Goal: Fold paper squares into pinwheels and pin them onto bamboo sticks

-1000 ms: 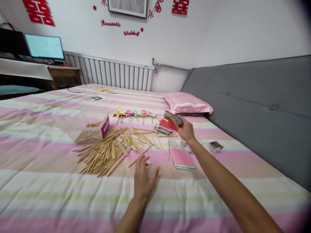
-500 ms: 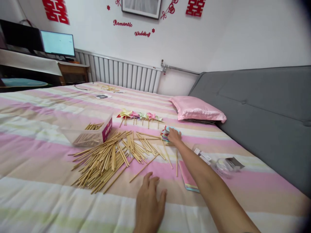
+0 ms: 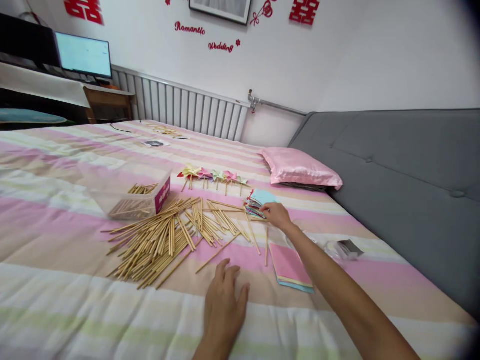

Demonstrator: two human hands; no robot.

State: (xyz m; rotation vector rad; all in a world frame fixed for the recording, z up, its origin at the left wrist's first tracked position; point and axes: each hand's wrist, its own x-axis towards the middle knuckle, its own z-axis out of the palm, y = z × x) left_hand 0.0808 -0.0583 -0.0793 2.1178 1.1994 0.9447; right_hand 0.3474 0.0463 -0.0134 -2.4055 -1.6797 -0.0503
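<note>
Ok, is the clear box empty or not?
Not empty: sticks show through the wall of the clear box; another loose pile of them lies outside it.

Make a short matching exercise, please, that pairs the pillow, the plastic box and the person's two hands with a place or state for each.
Column one:
1. Pink pillow
2. Clear plastic box
3. Left hand
4. Right hand

Column two:
A. At the stack of coloured paper
B. Has wooden sticks inside
C. Near the grey headboard
D. Fingers apart, holding nothing

Right pairs: 1-C, 2-B, 3-D, 4-A.
</note>
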